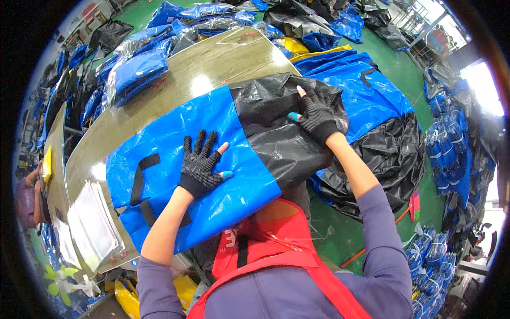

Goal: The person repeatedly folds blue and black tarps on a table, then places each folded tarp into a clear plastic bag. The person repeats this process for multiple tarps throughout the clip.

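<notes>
A large bag of shiny blue (175, 122) and black (263, 103) sheeting lies flat across the near part of the table, its right end reaching past the table edge. Black webbing straps (139, 178) are fixed to its blue left end. My left hand (201, 165), in a black dotted glove with thumb and index tips bare, rests spread on the blue part. On the black part, close to its right end, lies my right hand (317, 112), gloved alike, fingers stretched out. Neither hand grasps anything. Both thumbs carry something turquoise at the tip.
The brown table (223, 58) bears packed blue bags (137, 74) and a stack of clear plastic sleeves (95, 228). To the right, more blue-and-black bags (372, 101) are piled. Tied blue bundles (446, 143) and a broom head (414, 206) are farther right. At far left, another person handles a yellow piece (47, 165).
</notes>
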Demonstrator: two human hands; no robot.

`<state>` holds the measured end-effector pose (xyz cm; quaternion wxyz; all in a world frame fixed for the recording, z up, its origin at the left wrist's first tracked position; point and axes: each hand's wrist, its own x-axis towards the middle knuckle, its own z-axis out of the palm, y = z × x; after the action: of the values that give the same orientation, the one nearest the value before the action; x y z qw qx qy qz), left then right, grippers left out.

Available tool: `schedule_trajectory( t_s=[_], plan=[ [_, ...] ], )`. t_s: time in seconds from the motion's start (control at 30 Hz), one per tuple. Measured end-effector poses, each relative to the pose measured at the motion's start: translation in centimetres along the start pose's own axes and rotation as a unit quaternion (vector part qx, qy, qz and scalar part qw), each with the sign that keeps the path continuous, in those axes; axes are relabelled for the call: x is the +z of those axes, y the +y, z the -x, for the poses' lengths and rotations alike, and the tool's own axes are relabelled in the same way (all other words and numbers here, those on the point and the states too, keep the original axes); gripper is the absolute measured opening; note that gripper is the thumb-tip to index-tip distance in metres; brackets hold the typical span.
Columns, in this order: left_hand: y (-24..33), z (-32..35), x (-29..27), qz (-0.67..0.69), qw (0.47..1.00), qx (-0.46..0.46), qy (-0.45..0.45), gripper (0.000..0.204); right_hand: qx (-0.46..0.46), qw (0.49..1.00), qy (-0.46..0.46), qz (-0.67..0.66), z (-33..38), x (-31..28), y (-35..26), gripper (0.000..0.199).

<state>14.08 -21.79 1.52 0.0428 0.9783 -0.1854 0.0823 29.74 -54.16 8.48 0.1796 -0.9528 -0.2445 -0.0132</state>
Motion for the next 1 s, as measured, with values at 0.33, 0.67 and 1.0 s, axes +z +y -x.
schedule_trajectory(
  t_s=[0.33,0.67,1.0],
  plan=[
    [1.1,-5.1,-0.2,0.030,0.972,0.226,-0.059,0.057,-0.176,0.973,-0.100,0.111,10.5,-2.3,-4.8,0.028],
    [-0.6,5.3,-7.6,0.215,0.912,0.312,-0.154,0.051,-0.076,0.944,-0.281,0.158,-7.8,2.4,-4.7,0.051],
    [-10.8,28.5,-5.6,0.443,0.707,-0.501,0.229,0.048,0.037,0.955,-0.198,0.217,-7.1,5.1,-2.0,0.054]
  ],
)
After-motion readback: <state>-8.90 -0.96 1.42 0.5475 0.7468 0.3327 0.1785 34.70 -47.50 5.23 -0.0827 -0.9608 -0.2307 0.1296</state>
